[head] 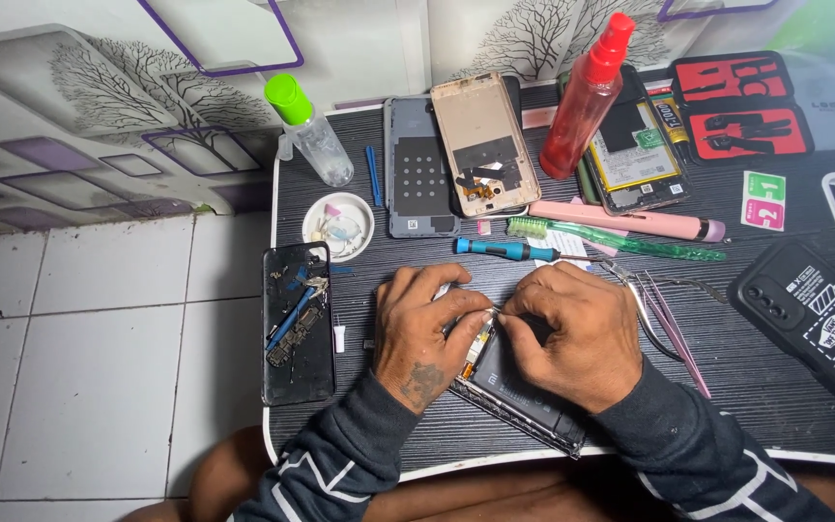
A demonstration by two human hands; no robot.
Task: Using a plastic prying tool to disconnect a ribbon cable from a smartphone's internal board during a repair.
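An opened phone (519, 401) lies on the dark table (746, 387) near its front edge, its black battery showing. My left hand (422, 329) rests on the phone's left part, fingers curled down onto it. My right hand (572, 333) covers its upper right part, and its fingertips meet the left hand's fingertips over the phone's inner parts. Whatever small piece sits between the fingertips is hidden. Both wrists are in dark sleeves.
Around the hands lie a blue screwdriver (504, 249), a green toothbrush (620, 240), a pink pen-like tool (630, 220), tweezers (669, 324), a red spray bottle (587, 97), a clear green-capped bottle (311, 130), a white dish (338, 225), phone backs (485, 145), a dismantled phone (297, 324) and a black case (814, 314).
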